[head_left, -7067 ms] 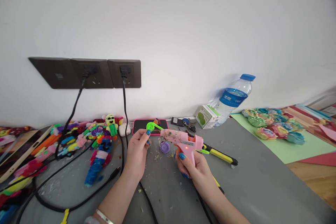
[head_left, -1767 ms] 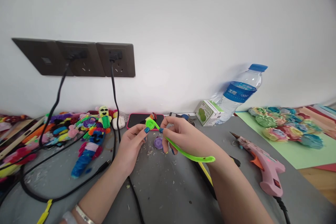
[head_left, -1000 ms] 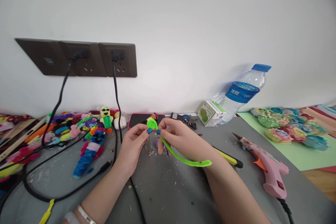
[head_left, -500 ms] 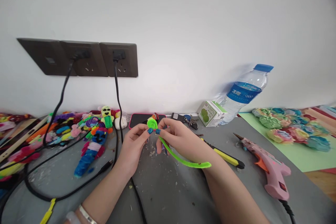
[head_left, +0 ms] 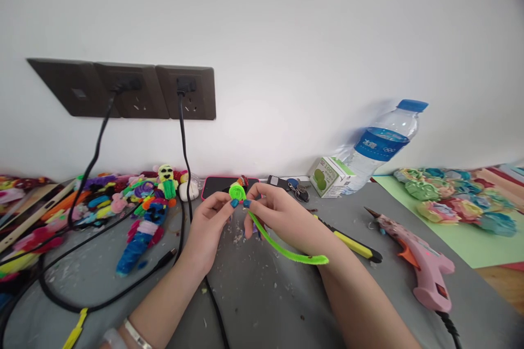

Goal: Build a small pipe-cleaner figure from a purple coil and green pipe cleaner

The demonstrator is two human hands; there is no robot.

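A bright green pipe cleaner is coiled into a flat spiral at one end, and its long tail curves down to the right under my right wrist. My left hand pinches the coil between thumb and fingers. Close beside it, my right hand grips the same pipe cleaner just below the coil, thumb tips nearly touching. Behind the hands a phone with a pink edge lies by the wall, partly covered by them. Some small purple thing shows under my right fingers, too hidden to name.
A pink glue gun lies at right, near yellow-and-black pliers. A water bottle leans on the wall beside a small box. Black cables cross the left side, near colourful fuzzy figures. Paper flowers lie far right.
Almost nothing differs. Both hands keep their hold on the green pipe cleaner; its coil faces slightly more toward me and the view has shifted a touch.
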